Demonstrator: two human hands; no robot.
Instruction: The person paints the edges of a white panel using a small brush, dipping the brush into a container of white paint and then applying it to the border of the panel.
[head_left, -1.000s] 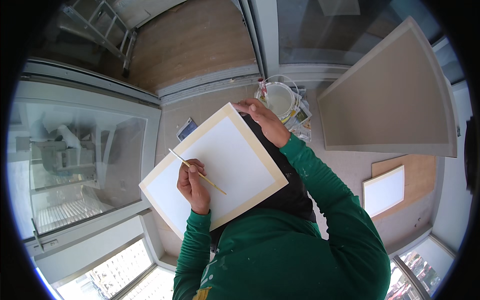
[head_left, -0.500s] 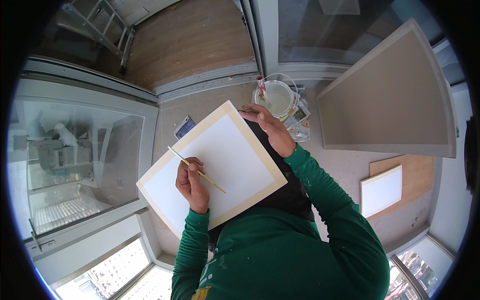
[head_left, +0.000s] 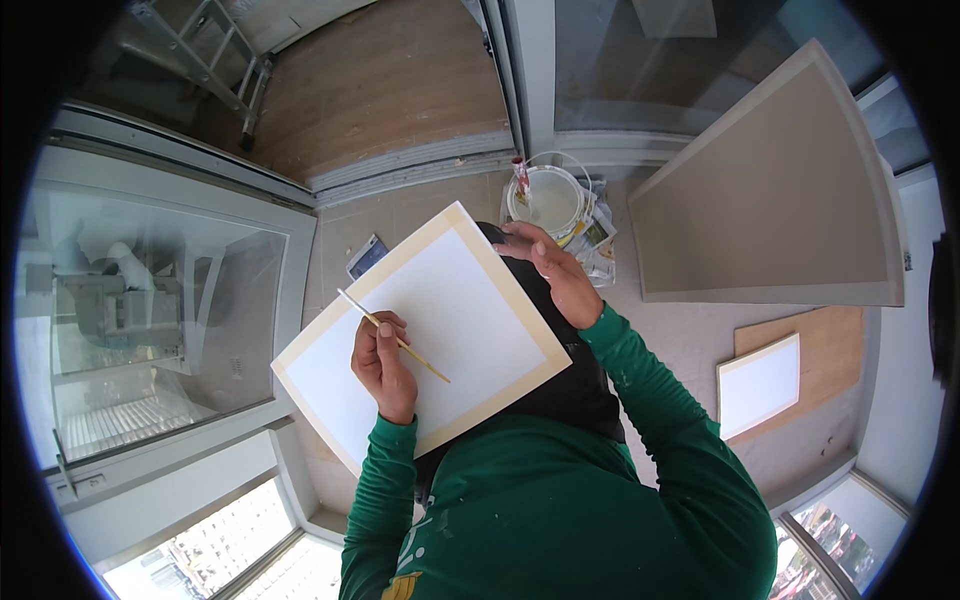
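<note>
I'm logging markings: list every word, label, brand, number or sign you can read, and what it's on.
None can be read clearly.
Green shirt: white print, partly hidden, too small to read.
Printed paper beside the bucket: too small to read.
Flat blue item on the floor: too blurred to read.
Tan-bordered white board: no text visible.

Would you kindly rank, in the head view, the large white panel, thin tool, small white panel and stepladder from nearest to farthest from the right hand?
1. Large white panel: beside the right hand's fingertips.
2. Thin tool: leftward, in the left hand.
3. Small white panel: lower right.
4. Stepladder: far upper left.
</note>
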